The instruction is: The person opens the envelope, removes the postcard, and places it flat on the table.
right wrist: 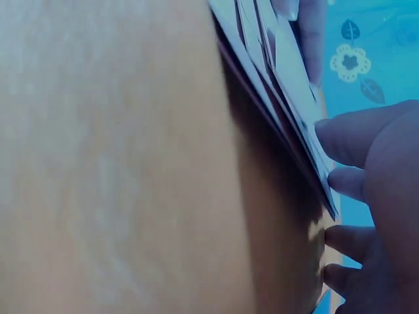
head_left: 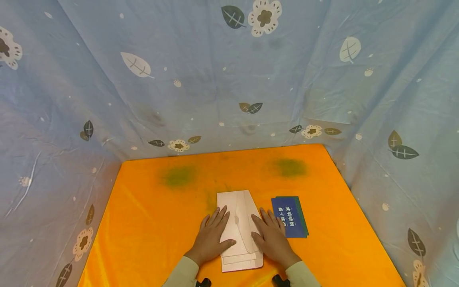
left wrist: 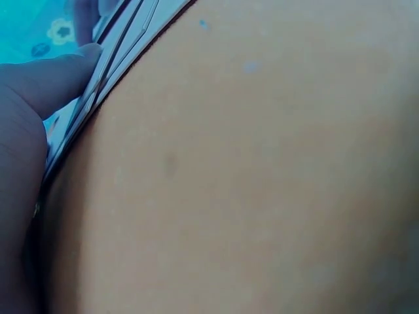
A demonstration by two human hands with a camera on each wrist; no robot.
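A small stack of pale envelopes (head_left: 231, 203) lies on the table between the two hands, its top flap folded over. My left hand (head_left: 209, 238) rests along the left side, fingers extended and thumb on the paper. On the other side, my right hand (head_left: 273, 240) touches the right edge with its thumb and index finger. Its outer fingers reach over the near-left part of a blue card (head_left: 295, 215). In the left wrist view, the thumb lies against the layered envelopes (left wrist: 111, 72). The right wrist view shows fingertips at the envelopes' edges (right wrist: 288, 85).
White characters mark the blue card, and a green card (head_left: 304, 223) shows from under it. Orange cloth covers the table (head_left: 143, 223), with dark green smudges toward the back. Blue patterned curtains (head_left: 201, 99) enclose the back and both sides.
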